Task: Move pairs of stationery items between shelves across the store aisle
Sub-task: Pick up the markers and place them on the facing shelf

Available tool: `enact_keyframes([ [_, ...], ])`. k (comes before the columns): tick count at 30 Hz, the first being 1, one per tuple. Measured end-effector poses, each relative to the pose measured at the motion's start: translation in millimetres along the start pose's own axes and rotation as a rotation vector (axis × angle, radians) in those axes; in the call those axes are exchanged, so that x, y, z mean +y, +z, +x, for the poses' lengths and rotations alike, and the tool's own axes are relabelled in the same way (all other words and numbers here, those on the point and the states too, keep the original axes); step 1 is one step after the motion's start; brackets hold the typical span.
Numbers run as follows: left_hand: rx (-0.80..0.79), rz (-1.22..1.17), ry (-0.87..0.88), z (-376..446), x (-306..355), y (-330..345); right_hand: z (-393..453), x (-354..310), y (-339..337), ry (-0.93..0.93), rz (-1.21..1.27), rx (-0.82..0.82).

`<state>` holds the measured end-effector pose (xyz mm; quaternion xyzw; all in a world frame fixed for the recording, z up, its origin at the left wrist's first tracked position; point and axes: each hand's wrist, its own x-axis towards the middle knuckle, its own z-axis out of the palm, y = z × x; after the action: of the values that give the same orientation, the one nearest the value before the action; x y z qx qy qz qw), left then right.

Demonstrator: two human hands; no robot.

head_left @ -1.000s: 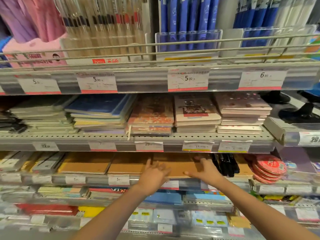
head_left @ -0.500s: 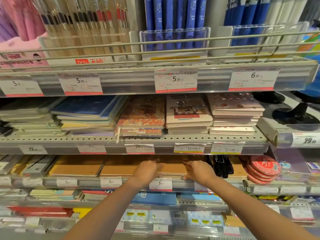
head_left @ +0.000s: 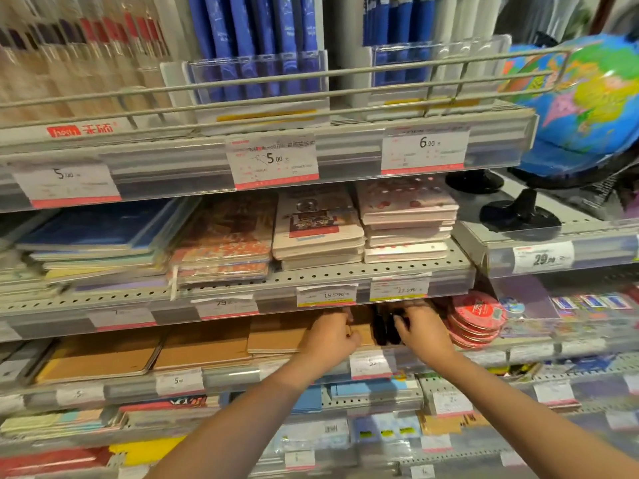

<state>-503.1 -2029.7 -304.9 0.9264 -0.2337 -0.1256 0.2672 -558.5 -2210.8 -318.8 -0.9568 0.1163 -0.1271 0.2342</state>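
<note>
Both my hands reach into the third shelf [head_left: 235, 372], under the shelf of stacked notebooks. My left hand [head_left: 328, 340] curls its fingers round the right edge of a stack of brown kraft notebooks [head_left: 276, 337]. To its right, my right hand [head_left: 423, 331] lies over a bunch of black markers [head_left: 382, 331], its fingers curled round them. The shelf above hides the tips of the fingers and the back of the markers.
More brown notebooks [head_left: 100, 357] lie to the left on the same shelf. Red round packs [head_left: 473, 319] sit just right of my right hand. Patterned notebooks [head_left: 318, 229] fill the shelf above. A globe [head_left: 587, 98] stands at the upper right.
My hands have gone deeper under the shelf and shifted right. The left went from open fingers to a grip on the brown notebooks. The right now covers the black markers.
</note>
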Motion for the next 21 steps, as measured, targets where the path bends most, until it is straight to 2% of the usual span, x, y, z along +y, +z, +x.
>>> enact_keyframes([
  [4, -0.070, -0.062, -0.066, 21, 26, 22, 5, 22, -9, 0.118, 0.023, -0.003],
  [12, -0.213, 0.039, -0.154, 45, 57, 41, 13, 24, -10, 0.215, -0.010, -0.240],
  [18, -0.218, 0.037, -0.192, 51, 56, 43, 22, 19, -12, 0.291, -0.084, -0.349],
  [21, -0.160, 0.066, -0.209, 51, 55, 43, 27, 12, -13, 0.294, -0.198, -0.445],
])
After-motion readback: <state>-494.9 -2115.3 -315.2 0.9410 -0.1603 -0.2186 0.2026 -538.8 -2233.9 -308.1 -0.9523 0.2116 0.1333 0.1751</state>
